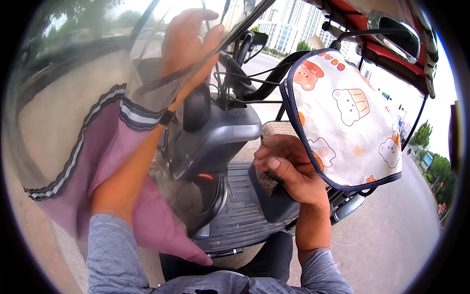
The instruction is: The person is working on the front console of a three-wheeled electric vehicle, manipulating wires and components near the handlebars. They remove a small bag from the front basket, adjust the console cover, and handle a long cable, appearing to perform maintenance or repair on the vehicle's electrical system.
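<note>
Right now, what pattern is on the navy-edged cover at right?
The cover shows cartoon animals on white, best in head view.

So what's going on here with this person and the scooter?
Someone is at a scooter-style vehicle outdoors, using both bare hands. The left hand is raised by a clear plastic sheet that has mauve fabric below it and a striped trim between; whether it grips anything is unclear. The right hand, loosely curled with nothing visible in it, is beside the navy-edged, bear-print cover. I can't tell whether it touches that cover.
</note>
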### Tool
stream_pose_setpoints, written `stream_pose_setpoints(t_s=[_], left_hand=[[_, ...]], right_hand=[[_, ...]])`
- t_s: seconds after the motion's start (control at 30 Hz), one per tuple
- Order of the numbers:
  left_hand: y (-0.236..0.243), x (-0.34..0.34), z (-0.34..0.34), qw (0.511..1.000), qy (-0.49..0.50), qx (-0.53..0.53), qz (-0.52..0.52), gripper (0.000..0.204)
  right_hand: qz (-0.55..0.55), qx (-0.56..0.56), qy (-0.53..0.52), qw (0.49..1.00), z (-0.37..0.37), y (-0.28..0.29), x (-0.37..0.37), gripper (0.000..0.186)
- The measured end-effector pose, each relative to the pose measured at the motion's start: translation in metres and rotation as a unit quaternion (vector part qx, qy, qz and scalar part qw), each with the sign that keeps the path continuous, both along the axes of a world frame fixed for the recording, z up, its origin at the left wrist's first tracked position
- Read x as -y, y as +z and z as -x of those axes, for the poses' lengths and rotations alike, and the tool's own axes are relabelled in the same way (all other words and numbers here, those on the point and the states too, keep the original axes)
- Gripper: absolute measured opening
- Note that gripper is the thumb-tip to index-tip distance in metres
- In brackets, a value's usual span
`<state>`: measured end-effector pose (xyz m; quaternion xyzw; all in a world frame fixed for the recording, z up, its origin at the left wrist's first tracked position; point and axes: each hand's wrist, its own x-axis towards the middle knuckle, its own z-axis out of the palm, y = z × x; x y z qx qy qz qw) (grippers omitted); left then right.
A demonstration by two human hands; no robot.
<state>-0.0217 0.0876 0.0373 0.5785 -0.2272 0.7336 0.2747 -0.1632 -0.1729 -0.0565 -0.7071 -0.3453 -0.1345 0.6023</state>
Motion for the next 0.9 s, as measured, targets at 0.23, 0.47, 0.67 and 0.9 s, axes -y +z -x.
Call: stream_pose_setpoints(t_s=[0.23, 0.47, 0.67, 0.9], left_hand=[[-0.01, -0.016, -0.026, 0.965, -0.065, -0.244, 0.065, 0.032], [-0.026, -0.024, -0.07, 0.894, -0.279, -0.351, 0.011, 0.036], [-0.026, -0.034, -0.082, 0.903, -0.257, -0.345, 0.012, 0.034], [-0.047, -0.056, -0.115, 0.907, -0.168, -0.386, 0.033, 0.035]], right_hand=[[-0.009, -0.004, -0.014, 1.0, 0.041, 0.025, 0.005, 0.041], [0.037, 0.084, -0.086, 0.992, 0.04, 0.022, 0.05, 0.045], [0.195, 0.16, -0.103, 0.962, 0.024, 0.031, 0.059, 0.033], [0.149, -0.062, -0.114, 0.98, -0.053, -0.009, 0.066, 0.025]])
